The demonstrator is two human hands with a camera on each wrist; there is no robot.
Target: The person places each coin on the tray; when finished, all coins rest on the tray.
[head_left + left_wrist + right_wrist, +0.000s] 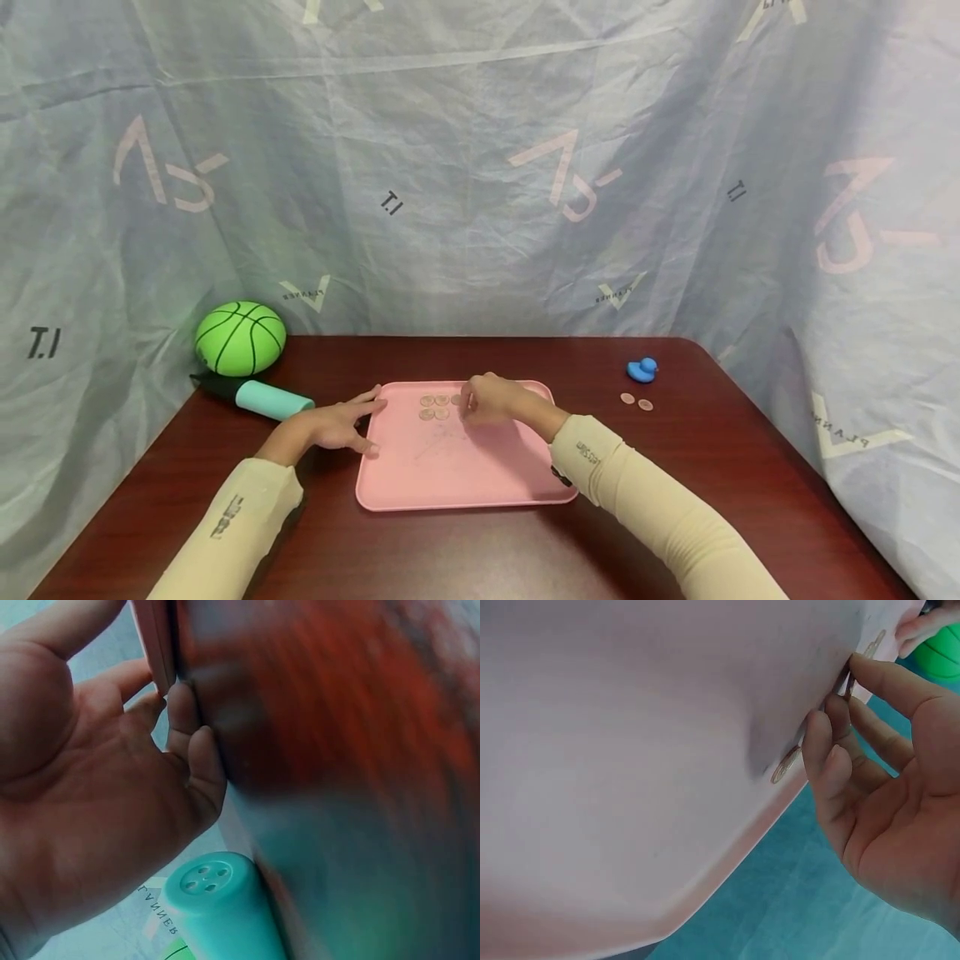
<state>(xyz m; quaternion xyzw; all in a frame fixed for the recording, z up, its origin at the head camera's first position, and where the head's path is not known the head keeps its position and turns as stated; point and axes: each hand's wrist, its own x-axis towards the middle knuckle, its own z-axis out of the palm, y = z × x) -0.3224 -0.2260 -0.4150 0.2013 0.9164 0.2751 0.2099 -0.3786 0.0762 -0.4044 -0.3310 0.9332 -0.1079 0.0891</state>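
Note:
A pink tray [420, 487] lies on the table. Several round coins [427, 414] sit in two rows near its far side, partly covered by my right hand [491, 400]. In the right wrist view, that hand pinches a coin [850, 685], held edge-on, between thumb and fingers just above the tray. Another coin [786, 765] lies flat beside the fingers. My left hand [337, 425] rests against the tray's left edge with fingers and thumb spread. In the left wrist view its fingertips [181, 709] touch the tray's side [154, 645].
Two more coins [627, 398] lie on the table right of the tray, in front of a blue rubber duck [642, 370]. At the left are a turquoise and black cylinder-shaped object [273, 401] and a green ball [240, 338]. Grey printed cloth [450, 250] hangs around the table.

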